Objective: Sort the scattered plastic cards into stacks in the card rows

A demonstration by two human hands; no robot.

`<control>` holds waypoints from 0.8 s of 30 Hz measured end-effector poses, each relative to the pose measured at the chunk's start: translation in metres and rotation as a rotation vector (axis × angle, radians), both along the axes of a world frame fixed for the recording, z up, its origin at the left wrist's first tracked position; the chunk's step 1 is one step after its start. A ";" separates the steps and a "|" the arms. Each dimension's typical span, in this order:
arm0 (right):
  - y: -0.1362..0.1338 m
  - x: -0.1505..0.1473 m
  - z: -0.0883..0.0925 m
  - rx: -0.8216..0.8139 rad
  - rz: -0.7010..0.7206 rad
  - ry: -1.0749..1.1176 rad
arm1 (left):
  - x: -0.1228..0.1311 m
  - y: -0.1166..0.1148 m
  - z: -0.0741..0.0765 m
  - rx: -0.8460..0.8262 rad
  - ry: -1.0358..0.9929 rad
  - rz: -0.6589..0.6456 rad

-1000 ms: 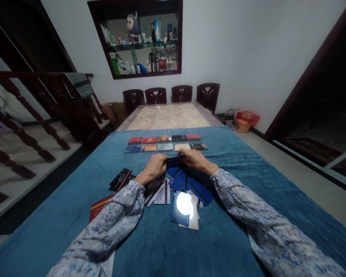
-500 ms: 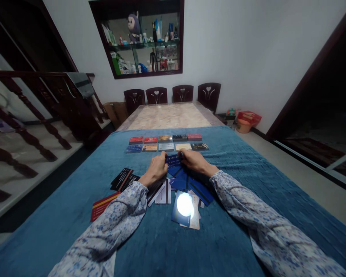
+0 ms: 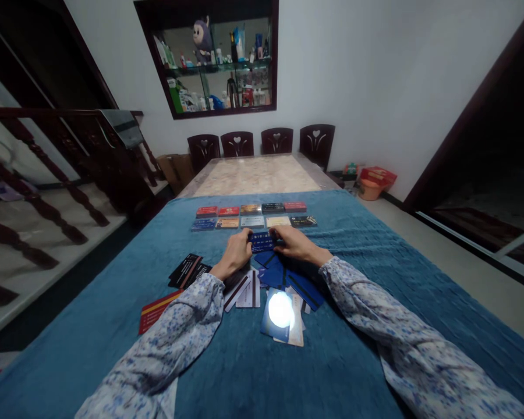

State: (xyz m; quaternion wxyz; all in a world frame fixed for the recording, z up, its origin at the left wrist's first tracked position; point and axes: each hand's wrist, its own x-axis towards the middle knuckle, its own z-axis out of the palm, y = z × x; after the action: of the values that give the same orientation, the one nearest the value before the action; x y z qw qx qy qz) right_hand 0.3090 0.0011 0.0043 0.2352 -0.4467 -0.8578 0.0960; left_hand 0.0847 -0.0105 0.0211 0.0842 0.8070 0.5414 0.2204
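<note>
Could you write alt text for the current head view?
A person's left hand and right hand grip at least one dark blue card between them, at a table partly covered by a blue cloth. Loose cards lie scattered on the near side; beyond the hands, card stacks sit in two rows of five.

Head-worn view, facing forward, down along table (image 3: 253,174)

To the right of the right fingers (image 3: 280,235), open blue cloth (image 3: 375,256) leaves a wide lane. Straight ahead, just beyond the held blue card (image 3: 262,242), two rows of card stacks (image 3: 252,222) block a low pass; past them the surface (image 3: 253,174) is free up to the chairs (image 3: 277,141). Nearer the body, fanned blue cards (image 3: 274,273) crowd the space between the forearms (image 3: 174,337).
</note>
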 end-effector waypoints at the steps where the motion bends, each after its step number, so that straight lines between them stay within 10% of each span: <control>1: 0.000 0.000 -0.001 0.004 0.004 -0.006 | 0.000 0.000 0.000 0.000 0.003 0.001; 24: 0.008 0.006 -0.005 0.030 0.033 0.031 | -0.004 0.000 -0.001 -0.028 0.229 -0.110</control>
State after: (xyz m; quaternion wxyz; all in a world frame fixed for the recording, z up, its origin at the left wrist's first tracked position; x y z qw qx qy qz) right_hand 0.3147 0.0090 -0.0007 0.2535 -0.4276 -0.8626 0.0940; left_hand 0.0807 -0.0104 0.0198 0.0449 0.8541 0.5054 0.1143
